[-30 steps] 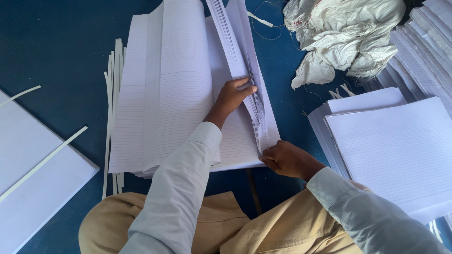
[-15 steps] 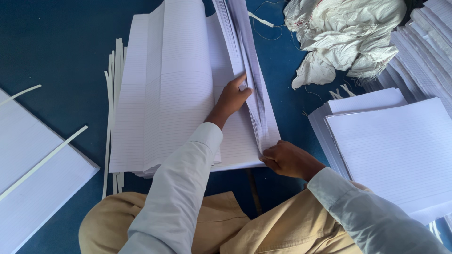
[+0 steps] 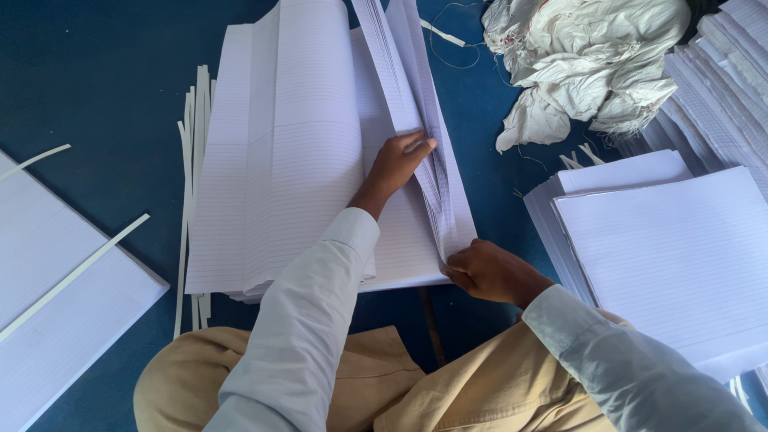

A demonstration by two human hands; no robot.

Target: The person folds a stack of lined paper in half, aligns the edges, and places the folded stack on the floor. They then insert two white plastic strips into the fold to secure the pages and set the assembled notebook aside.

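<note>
A big stack of white ruled paper sheets [image 3: 296, 160] lies on the blue floor in front of me. Its right part is a fanned bundle of sheet edges [image 3: 416, 104] that runs from the top of the view down to the near right corner. My left hand [image 3: 398, 162] lies flat on the stack with its fingertips pressed into that bundle. My right hand [image 3: 490, 272] pinches the near right corner of the bundle between thumb and fingers. Both sleeves are pale, and my tan trousers fill the bottom of the view.
A second stack of ruled sheets [image 3: 672, 256] lies at the right, with more stacks [image 3: 732, 80] behind it. Crumpled white sacking [image 3: 592, 56] sits at the top right. Narrow paper strips [image 3: 192, 160] lie left of the main stack. Another white stack [image 3: 56, 304] with a strip on it lies at the left.
My left hand has slid a little further into the fanned bundle. My right hand has kept its hold on the near corner.
</note>
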